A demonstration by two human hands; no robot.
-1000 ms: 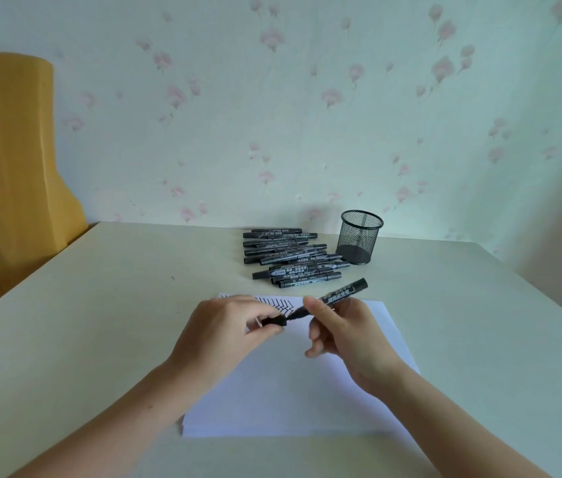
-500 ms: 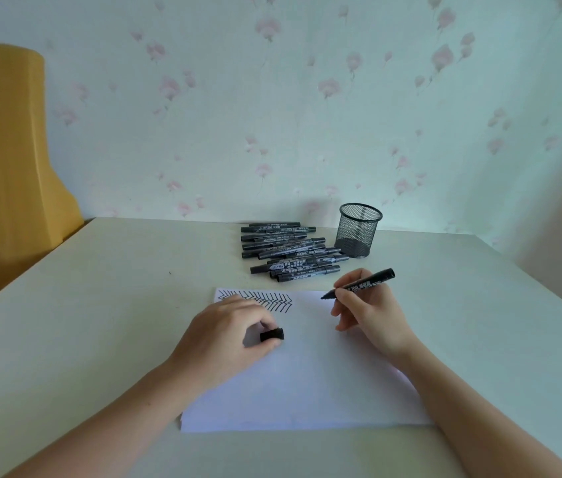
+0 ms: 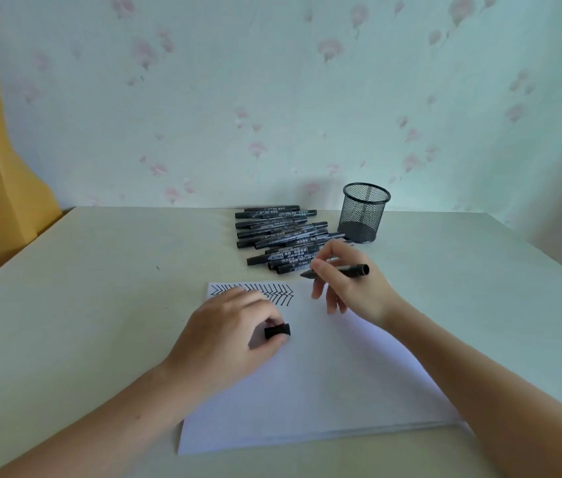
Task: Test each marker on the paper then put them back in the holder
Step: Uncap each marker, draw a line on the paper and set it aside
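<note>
The right hand (image 3: 348, 284) pinches an uncapped marker (image 3: 338, 271) between thumb and forefinger near its writing end, the other fingers hanging loose. The marker lies nearly level above the far edge of the paper (image 3: 324, 374), tip toward the chevron marks (image 3: 255, 293) drawn there. The left hand (image 3: 228, 336) rests on the paper, nearer than those marks, gripping the black cap (image 3: 277, 331) in curled fingers.

A marker like this should be light and stiff, its smooth barrel apt to slip; a hold close to the tip gives control.

Beyond the paper's far edge lies a heap of capped markers (image 3: 283, 236), and to its right stands the mesh holder (image 3: 364, 212), seemingly empty, though its floor is hard to read. The tip is blurred; whether it touches the paper I cannot tell. The left hand hides some of the marks.
</note>
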